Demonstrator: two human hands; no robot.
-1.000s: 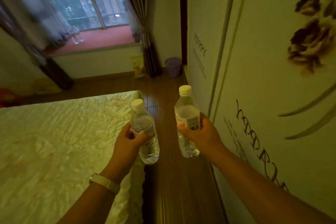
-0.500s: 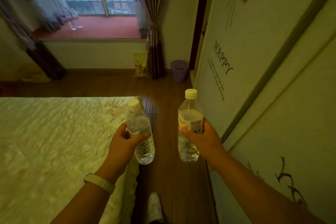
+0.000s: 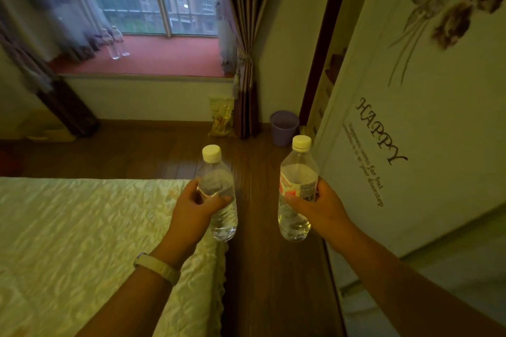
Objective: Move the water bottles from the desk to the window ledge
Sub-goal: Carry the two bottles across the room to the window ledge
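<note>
A person's left hand (image 3: 195, 208), a pale wristband (image 3: 157, 267) on its wrist, wraps its fingers round the middle of a clear water bottle (image 3: 217, 180) with a white cap, holding it upright above the far right corner of a bed (image 3: 82, 227) covered in cream quilted fabric. The right hand (image 3: 319, 206) grips a second capped water bottle (image 3: 298, 172), this one with a red-and-white label, also upright, over the strip of wooden floor (image 3: 260, 268) between the bed and a wardrobe door (image 3: 427, 85) lettered "HAPPY". Both bottles are carried in the air, well apart from each other and well short of the window. Ahead, two more clear bottles (image 3: 117, 44) stand side by side near the left end of the red window ledge (image 3: 169, 60), just beside a sheer curtain (image 3: 54, 8). A purple wastebasket (image 3: 284, 127) and a yellow bag (image 3: 221, 117) sit on the floor below the ledge's right end, either side of a tied brown curtain (image 3: 243, 35).
</note>
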